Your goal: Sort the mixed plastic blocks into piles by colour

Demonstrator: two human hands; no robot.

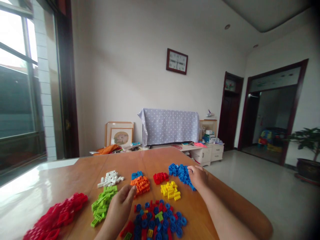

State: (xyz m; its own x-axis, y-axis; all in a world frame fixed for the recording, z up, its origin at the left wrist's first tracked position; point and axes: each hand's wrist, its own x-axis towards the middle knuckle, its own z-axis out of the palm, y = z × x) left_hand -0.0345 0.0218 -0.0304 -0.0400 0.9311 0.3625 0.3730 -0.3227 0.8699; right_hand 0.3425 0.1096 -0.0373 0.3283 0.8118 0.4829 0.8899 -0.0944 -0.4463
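Note:
My left hand (123, 202) is over the table between the lime green bricks (103, 204) and the orange bricks (140, 185). Its thumb and fingers are pinched together at the near left edge of the orange pile; whatever they may hold is hidden. At the right side of the blue brick pile (181, 171), my right hand (199, 176) has its fingers curled closed, and I cannot make out anything in them. Nearest to me, between both arms, lies a mixed heap (160, 220) of blue round pieces with red, yellow and green ones.
White bricks (110, 179), red bricks (160, 178) and yellow bricks (170, 191) form small piles on the wooden table (105, 163). A few blue bricks (137, 174) lie behind the orange ones. Crimson pieces (58, 216) spread at the left. A low cabinet (216, 152) stands beyond.

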